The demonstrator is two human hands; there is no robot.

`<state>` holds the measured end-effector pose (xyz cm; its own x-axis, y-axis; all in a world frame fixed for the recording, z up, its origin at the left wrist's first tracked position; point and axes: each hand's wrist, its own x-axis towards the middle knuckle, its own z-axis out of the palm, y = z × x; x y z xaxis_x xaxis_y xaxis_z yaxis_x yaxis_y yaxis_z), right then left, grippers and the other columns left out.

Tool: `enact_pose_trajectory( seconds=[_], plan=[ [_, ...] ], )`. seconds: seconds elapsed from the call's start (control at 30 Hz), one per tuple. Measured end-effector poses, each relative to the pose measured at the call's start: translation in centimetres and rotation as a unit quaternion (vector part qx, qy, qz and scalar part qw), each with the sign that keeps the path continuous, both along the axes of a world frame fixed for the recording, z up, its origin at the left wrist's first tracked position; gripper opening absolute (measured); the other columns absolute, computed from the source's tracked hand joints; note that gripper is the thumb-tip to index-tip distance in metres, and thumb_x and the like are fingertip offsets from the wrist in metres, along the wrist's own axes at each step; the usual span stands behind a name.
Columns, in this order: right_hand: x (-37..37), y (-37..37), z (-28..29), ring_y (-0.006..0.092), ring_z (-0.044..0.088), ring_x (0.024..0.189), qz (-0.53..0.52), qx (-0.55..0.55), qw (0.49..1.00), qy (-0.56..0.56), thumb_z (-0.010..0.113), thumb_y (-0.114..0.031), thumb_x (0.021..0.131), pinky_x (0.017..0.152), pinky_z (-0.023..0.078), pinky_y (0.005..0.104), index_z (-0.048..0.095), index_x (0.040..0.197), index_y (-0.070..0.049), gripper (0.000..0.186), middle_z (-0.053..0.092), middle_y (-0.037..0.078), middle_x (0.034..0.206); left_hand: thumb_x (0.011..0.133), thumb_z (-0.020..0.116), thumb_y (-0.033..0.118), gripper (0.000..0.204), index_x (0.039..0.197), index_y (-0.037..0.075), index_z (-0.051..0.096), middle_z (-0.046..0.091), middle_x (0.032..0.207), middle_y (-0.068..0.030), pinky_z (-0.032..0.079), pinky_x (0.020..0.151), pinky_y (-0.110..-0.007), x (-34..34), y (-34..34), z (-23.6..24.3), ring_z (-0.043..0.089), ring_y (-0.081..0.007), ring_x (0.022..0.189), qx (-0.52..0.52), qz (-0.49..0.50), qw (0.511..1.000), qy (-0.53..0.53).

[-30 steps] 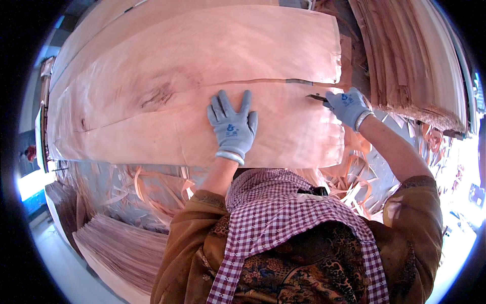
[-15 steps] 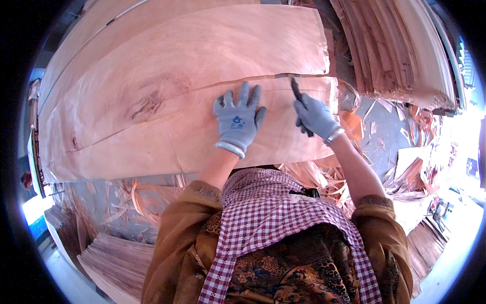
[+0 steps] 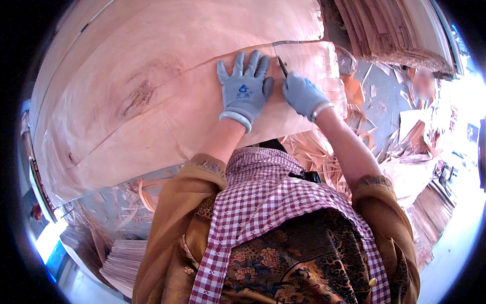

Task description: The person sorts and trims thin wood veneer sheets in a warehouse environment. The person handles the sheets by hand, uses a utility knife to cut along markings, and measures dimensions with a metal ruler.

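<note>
My left hand [image 3: 244, 92], in a grey-blue knit glove, lies flat with spread fingers on a pale sheet of wood veneer [image 3: 197, 119]. Its fingertips are just below a long split that runs across the sheet. Close to its right, my gloved right hand [image 3: 304, 95] is closed around a dark knife [image 3: 282, 66]. The blade points up and to the left, its tip at the veneer near the split. Most of the handle is hidden in my fist. A dark knot [image 3: 142, 96] marks the sheet on the left.
A tall stack of veneer sheets [image 3: 395, 38] stands at the far right. Torn veneer strips [image 3: 316, 157] and scraps litter the floor along the near edge and to the right. Another veneer stack [image 3: 124, 263] lies at the lower left.
Against the veneer, my right hand with the knife has shifted left, closer to my left hand. The blade tip now lies at the sheet below the split. The whole view has also tilted and shifted.
</note>
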<state>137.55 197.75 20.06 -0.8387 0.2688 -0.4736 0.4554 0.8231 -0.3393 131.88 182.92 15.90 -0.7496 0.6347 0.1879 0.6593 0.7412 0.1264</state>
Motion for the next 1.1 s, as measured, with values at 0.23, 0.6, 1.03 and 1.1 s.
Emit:
enact_pose_trajectory(
  seconds=[0.23, 0.6, 1.03, 1.1],
  plan=[
    [9.9, -2.0, -0.7, 0.0416, 0.06, 0.066, -0.007, 0.014, 1.0, -0.017, 0.045, -0.026, 0.089, 0.06, 0.046, 0.0505, 0.044, 0.088, -0.002, 0.024, 0.06, 0.024, 0.066, 0.089, 0.042, 0.039, 0.045, 0.13, 0.022, 0.046, 0.04, 0.138, -0.002, 0.015, 0.099, -0.064, -0.1, -0.1, -0.2, 0.037, -0.0293, 0.126, 0.001, -0.005, 1.0, 0.03],
    [12.3, -3.3, -0.3, 0.0411, 0.061, 0.067, -0.025, 0.001, 0.999, 0.02, 0.046, -0.024, 0.088, 0.062, 0.046, 0.0504, 0.044, 0.09, -0.001, 0.023, 0.06, 0.024, 0.068, 0.078, 0.051, 0.059, 0.063, 0.13, 0.024, 0.046, 0.045, 0.135, 0.0007, 0.019, 0.102, -0.052, 0.5, -0.5, -0.2, 0.042, -0.0233, 0.121, 0.019, -0.226, 0.974, 0.002],
    [18.9, 4.3, -2.0, 0.002, 0.045, 0.069, -0.407, -0.387, 0.798, 0.216, 0.057, -0.013, 0.085, 0.054, 0.036, 0.0168, 0.054, 0.114, -0.011, 0.029, 0.05, -0.009, 0.081, 0.074, 0.054, 0.06, 0.069, 0.13, 0.02, 0.047, 0.043, 0.136, -0.0011, 0.02, 0.102, -0.052, 0.4, -0.3, 0.7, 0.041, -0.0246, 0.122, 0.031, -0.233, 0.972, 0.003],
    [17.5, 3.2, -2.7, 0.0046, 0.052, 0.069, -0.443, -0.423, 0.747, 0.256, 0.057, -0.014, 0.086, 0.053, 0.036, 0.016, 0.053, 0.117, -0.009, 0.032, 0.054, -0.005, 0.084, 0.07, 0.055, 0.065, 0.079, 0.134, 0.021, 0.042, 0.041, 0.138, -0.0015, 0.018, 0.102, -0.053, 0.4, -0.1, 0.9, 0.039, -0.0252, 0.124, 0.025, -0.238, 0.971, -0.012]
  ],
)
